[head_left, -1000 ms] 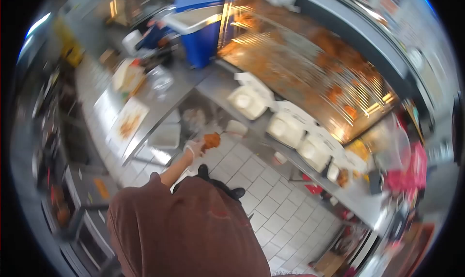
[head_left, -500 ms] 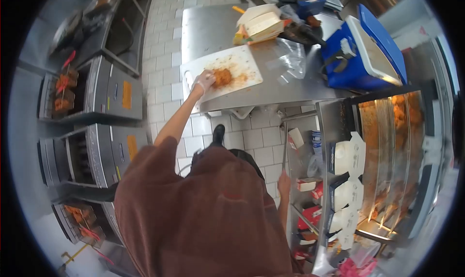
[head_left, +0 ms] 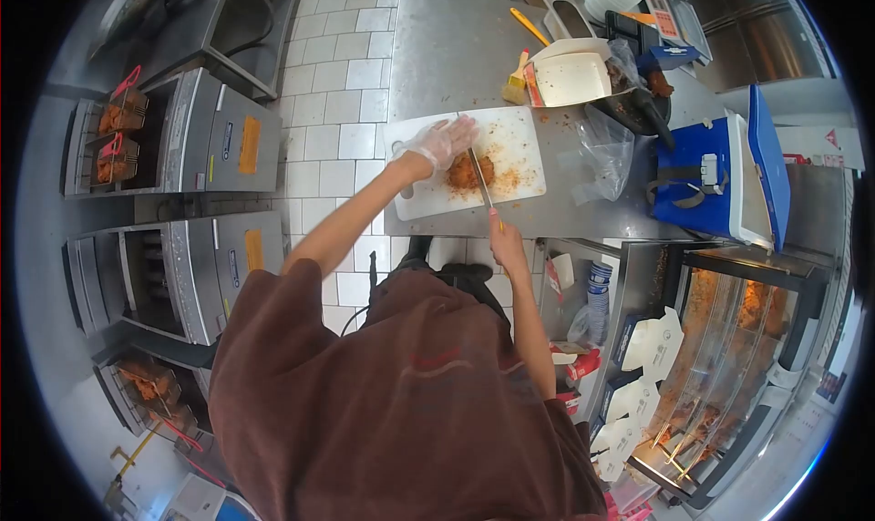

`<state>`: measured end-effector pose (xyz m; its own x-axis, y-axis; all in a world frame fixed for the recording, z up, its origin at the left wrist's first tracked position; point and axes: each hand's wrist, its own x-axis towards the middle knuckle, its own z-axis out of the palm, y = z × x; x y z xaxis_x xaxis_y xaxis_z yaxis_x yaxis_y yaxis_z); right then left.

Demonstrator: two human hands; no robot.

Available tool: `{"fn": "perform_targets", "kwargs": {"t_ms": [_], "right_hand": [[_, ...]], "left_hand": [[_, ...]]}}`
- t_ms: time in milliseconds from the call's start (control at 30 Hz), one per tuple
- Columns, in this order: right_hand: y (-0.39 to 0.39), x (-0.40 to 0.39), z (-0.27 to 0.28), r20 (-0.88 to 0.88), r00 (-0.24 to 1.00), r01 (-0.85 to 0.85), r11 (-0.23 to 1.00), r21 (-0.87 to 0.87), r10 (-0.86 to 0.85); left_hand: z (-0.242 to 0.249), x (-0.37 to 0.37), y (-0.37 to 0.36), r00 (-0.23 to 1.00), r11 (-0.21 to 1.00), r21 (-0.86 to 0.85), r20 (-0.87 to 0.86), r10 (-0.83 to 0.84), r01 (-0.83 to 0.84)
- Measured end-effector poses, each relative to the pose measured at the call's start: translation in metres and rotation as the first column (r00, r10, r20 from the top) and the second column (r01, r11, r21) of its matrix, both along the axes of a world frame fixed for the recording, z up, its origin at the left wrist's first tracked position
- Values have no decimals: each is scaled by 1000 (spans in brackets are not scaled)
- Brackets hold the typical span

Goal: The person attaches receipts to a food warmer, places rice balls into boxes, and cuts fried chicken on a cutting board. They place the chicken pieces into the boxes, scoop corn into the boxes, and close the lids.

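The fried chicken [head_left: 462,174] sits on the white board [head_left: 522,138], under the knife [head_left: 485,192]. The right hand [head_left: 507,244] grips the knife; the left hand [head_left: 442,146] has straight, loose fingers. The chicken looks light, crumbly, maybe slippery: hold its left side.

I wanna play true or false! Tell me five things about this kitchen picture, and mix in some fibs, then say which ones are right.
1. The right hand holds a knife. True.
2. Both hands are bare. False: the left hand wears a clear glove.
3. Brown fried food lies on a white cutting board. True.
4. The blue cooler is closed. False: its lid stands open.
5. A clear plastic bag lies on the metal table. True.
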<state>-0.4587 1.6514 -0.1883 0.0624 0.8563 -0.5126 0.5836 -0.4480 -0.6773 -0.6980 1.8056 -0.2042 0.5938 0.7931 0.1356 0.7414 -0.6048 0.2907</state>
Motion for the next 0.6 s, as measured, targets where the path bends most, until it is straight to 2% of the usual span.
{"fn": "perform_targets", "kwargs": {"t_ms": [33,67,133,233,367,433,467,533,600], "right_hand": [[-1,3,-15,185,978,-135,964,228,93],[1,2,-7,186,978,-135,966,221,94],[3,-7,26,90,995,-30,999,-44,34],[4,-14,34,152,986,-58,998,-26,61],[-1,-24,-2,212,977,21,997,-70,-6],[-2,-19,-18,166,985,-24,998,-64,35],[0,-19,-15,157,987,-17,998,-59,26],[3,-14,-5,105,994,-38,999,18,36],[14,-9,34,89,995,-43,999,12,42]], "left_hand": [[-1,1,5,952,990,-38,-270,-143,138],[-1,-1,9,952,989,-44,-268,-146,139],[2,-6,16,918,959,-215,-313,-244,182],[8,-9,18,912,931,-291,-280,-302,219],[-11,-10,21,882,919,-312,-324,-342,242],[-6,-10,17,879,947,-210,-365,-308,244],[-5,-13,19,872,946,-207,-376,-313,250],[-3,-15,23,906,931,-257,-271,-326,258],[23,-9,25,920,947,-243,-276,-277,212]]}}
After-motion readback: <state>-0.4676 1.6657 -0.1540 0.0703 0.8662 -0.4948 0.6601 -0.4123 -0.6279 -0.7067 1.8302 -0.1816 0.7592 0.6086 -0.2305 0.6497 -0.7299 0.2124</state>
